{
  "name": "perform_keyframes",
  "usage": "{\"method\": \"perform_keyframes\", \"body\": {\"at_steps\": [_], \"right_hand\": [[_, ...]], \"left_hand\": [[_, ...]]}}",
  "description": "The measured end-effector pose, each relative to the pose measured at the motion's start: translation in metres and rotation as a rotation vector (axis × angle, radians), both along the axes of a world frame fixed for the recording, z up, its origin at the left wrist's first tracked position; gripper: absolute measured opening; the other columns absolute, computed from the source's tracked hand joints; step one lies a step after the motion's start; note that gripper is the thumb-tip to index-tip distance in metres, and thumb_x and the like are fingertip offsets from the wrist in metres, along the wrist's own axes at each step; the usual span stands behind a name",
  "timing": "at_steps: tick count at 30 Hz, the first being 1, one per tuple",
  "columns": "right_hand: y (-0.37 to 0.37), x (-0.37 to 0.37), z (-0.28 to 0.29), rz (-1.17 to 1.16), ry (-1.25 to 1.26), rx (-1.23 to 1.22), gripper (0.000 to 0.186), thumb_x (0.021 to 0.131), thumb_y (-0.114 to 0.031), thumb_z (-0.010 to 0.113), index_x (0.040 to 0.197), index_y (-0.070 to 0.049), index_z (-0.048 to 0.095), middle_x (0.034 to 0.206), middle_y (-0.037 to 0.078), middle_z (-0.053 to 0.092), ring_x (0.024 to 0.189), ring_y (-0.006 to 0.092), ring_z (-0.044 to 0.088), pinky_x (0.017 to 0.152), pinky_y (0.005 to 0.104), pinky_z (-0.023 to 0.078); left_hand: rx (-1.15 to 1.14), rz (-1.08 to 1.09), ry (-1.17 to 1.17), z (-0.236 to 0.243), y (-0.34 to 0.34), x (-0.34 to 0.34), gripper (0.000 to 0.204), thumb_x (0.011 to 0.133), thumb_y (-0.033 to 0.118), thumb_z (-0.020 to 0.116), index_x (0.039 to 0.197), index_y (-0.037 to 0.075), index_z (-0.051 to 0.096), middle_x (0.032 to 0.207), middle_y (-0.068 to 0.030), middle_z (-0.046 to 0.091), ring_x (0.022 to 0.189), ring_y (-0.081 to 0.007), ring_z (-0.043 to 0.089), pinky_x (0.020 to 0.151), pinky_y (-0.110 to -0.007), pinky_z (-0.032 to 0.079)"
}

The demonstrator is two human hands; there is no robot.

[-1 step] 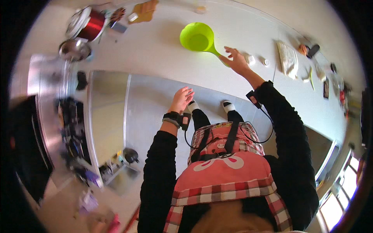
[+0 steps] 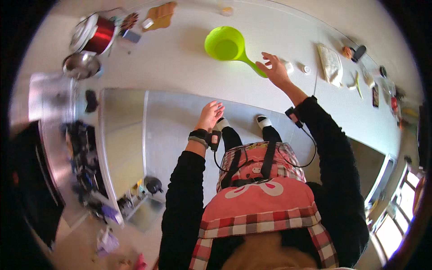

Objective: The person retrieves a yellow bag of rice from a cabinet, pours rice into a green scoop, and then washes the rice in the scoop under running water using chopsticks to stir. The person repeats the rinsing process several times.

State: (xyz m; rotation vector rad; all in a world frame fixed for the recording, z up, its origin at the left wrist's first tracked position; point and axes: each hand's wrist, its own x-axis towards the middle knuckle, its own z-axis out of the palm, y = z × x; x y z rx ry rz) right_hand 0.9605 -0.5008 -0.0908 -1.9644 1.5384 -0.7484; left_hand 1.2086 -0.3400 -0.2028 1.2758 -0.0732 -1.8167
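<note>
A bright green ladle-shaped scoop (image 2: pixel 225 42) rests on the white counter, its bowl facing up and its long handle slanting toward me. Over the handle's end hovers my right hand (image 2: pixel 276 73), fingers apart and nothing gripped; whether the thumb touches the handle I cannot tell. Right beside that hand is a small white jar (image 2: pixel 288 67), partly hidden, with a small round white container (image 2: pixel 306 69) a little further right. My left hand (image 2: pixel 209 116) hangs in front of the counter's near edge, fingers extended and holding nothing.
At the far left stand a red pot with a white top (image 2: pixel 100 37) and a metal bowl (image 2: pixel 81 65). A wooden board (image 2: pixel 161 17) lies at the back. To the right are a whitish cloth-like bundle (image 2: pixel 330 65), a green stalk (image 2: pixel 358 84) and a phone-like dark object (image 2: pixel 375 96).
The view has shifted slightly, so the counter things sit a little further left. Both hands keep nearly the same pose, and the scoop stays on the counter.
</note>
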Motion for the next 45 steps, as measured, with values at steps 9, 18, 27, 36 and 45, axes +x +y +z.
{"method": "perform_keyframes", "body": {"at_steps": [9,18,27,36,45], "right_hand": [[0.099,-0.049,0.012,-0.596,-0.586,0.201,0.033,0.089,-0.027,0.054,0.108,0.000,0.057,0.094,0.008,0.062,0.082,0.0149,0.059,0.069,0.0280,0.050],[0.178,-0.054,-0.039,-0.779,-0.671,0.468,0.023,0.087,-0.020,0.054,0.097,-0.001,0.060,0.083,0.007,0.063,0.073,0.0137,0.059,0.064,0.0272,0.049],[0.190,-0.005,-0.125,-0.626,-0.787,0.670,0.029,0.086,-0.015,0.055,0.112,-0.003,0.053,0.099,0.009,0.063,0.086,0.0193,0.059,0.070,0.0333,0.050],[0.131,0.008,-0.168,-0.746,-1.375,0.486,0.043,0.080,0.006,0.048,0.120,-0.009,0.039,0.116,0.012,0.052,0.101,0.0308,0.055,0.084,0.0469,0.048],[0.126,0.010,-0.166,-0.743,-1.536,0.448,0.028,0.081,0.008,0.046,0.106,-0.004,0.047,0.107,0.013,0.053,0.101,0.0285,0.054,0.097,0.0449,0.042]], "left_hand": [[0.167,-0.017,0.392,-0.065,-0.045,-0.027,0.018,0.082,-0.007,0.050,0.096,0.005,0.053,0.098,-0.0066,0.056,0.094,-0.0212,0.053,0.089,-0.040,0.044],[0.117,-0.124,0.162,-0.081,-0.017,-0.021,0.017,0.086,0.019,0.061,0.098,0.012,0.050,0.098,-0.0012,0.050,0.089,-0.0187,0.048,0.081,-0.036,0.043],[0.076,-0.322,-0.334,-0.087,0.132,0.121,0.018,0.086,0.023,0.063,0.087,0.009,0.051,0.074,0.0030,0.048,0.061,-0.0090,0.047,0.057,-0.023,0.043],[-0.134,-0.604,-1.262,-0.101,0.143,0.292,0.026,0.082,0.025,0.063,0.094,0.003,0.060,0.083,-0.0069,0.063,0.076,-0.0183,0.058,0.070,-0.032,0.046],[-0.100,-0.678,-1.266,-0.100,0.137,0.295,0.026,0.082,0.024,0.063,0.098,0.003,0.059,0.086,-0.0108,0.064,0.081,-0.0244,0.061,0.074,-0.035,0.047]]}}
